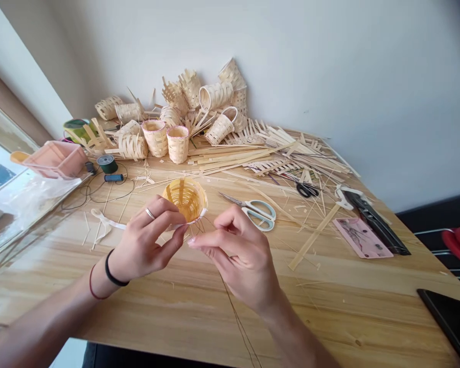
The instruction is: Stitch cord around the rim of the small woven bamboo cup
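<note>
Yellow basket, woven, rim in hand

Head view, main item: one yellow basket (pixel 181 198), small, round-mouthed, at the centre of the frame, slightly left of the middle. Mouth turned upward and toward the viewer, inner wall showing; axis running from the mouth away toward the far side. Whether the base sits flat cannot be told. White strip (pixel 117 225) trailing left from behind the left fingers; a white section also shows at the right of the rim.

Left hand (pixel 149 235), at left of centre: thumb and index finger pinching the near edge of the rim. Basket lies beyond these fingertips, directly above them in the frame; this is the nearer hand, in contact.

Right hand (pixel 241 255), at right of centre: thumb and index finger pressed together on brown thread (pixel 237 317); any needle is too small to make out. Fingertips point left, just below the rim's near right edge and beside the left thumb. Judged key relation: the rim's near edge lies above and just left of this pinch. Thread loops between rim and fingers; long tails hang to the lower edge.

Also listed: pale-handled scissors (pixel 248 205), right of the basket; green spool (pixel 107 163) and blue spool (pixel 114 178), at left; two pink-rimmed baskets (pixel 155 138), upper left; pink tray (pixel 362 237), at right; wooden table (pixel 176 317), beneath all.
</note>
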The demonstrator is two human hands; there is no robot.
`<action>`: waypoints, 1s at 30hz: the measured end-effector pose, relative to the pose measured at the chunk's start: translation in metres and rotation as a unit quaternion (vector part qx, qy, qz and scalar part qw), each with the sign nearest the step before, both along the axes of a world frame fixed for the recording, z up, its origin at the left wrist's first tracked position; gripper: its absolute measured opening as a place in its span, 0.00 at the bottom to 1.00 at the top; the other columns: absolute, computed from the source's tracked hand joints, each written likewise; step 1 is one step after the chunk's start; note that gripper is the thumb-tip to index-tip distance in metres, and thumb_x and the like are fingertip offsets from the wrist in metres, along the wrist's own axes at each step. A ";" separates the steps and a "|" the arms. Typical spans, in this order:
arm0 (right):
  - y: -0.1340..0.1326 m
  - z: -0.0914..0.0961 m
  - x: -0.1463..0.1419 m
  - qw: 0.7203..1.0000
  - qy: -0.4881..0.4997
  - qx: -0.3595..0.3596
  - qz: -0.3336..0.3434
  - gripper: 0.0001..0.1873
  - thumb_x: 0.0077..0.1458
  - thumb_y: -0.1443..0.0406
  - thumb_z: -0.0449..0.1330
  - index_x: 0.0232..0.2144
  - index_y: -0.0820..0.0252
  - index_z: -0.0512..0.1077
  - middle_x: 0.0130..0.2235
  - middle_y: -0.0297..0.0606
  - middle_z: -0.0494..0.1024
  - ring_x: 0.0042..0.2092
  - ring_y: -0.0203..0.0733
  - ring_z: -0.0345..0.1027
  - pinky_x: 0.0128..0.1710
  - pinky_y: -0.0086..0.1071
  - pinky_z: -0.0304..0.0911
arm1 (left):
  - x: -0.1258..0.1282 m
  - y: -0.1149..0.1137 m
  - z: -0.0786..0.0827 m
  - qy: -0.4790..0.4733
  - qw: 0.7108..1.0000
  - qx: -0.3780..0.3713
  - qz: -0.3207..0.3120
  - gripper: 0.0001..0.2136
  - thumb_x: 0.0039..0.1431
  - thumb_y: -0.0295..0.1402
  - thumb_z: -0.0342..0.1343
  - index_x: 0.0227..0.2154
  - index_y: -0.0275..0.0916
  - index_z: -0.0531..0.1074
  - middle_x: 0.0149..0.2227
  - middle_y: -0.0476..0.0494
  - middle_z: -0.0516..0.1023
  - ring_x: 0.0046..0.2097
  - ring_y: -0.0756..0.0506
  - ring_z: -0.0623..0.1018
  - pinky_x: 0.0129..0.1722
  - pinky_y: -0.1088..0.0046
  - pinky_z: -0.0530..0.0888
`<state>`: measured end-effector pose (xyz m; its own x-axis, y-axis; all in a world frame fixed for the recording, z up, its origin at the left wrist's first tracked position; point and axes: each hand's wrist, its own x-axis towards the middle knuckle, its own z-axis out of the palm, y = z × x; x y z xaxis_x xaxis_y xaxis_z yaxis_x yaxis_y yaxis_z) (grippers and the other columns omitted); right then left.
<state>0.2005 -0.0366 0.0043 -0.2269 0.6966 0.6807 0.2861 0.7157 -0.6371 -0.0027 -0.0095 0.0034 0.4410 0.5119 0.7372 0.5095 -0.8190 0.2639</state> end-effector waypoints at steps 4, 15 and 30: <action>-0.005 0.002 -0.001 1.000 -0.005 0.010 -0.001 0.15 0.62 0.77 0.62 0.38 0.52 0.82 0.33 0.30 0.62 0.30 0.33 0.60 0.27 0.28 0.62 | -0.003 0.006 -0.004 -0.007 1.000 0.011 0.020 0.05 0.65 0.22 0.57 0.38 0.39 0.71 0.35 0.47 0.75 0.36 0.49 0.75 0.38 0.72 0.75; 0.005 0.000 0.000 0.999 -0.030 -0.023 -0.039 0.11 0.63 0.73 0.61 0.45 0.54 0.76 0.33 0.32 0.67 0.33 0.37 0.65 0.30 0.31 0.67 | -0.011 0.014 -0.009 -0.034 0.999 -0.016 0.028 0.05 0.66 0.23 0.56 0.36 0.39 0.71 0.33 0.48 0.74 0.35 0.50 0.74 0.37 0.74 0.74; 0.006 -0.022 -0.011 0.994 -0.051 0.086 -0.034 0.10 0.66 0.74 0.63 0.39 0.56 0.82 0.30 0.32 0.71 0.29 0.33 0.66 0.28 0.28 0.65 | -0.004 0.008 -0.012 -0.025 0.999 -0.032 -0.005 0.05 0.66 0.23 0.57 0.38 0.40 0.70 0.35 0.48 0.75 0.37 0.49 0.74 0.38 0.74 0.73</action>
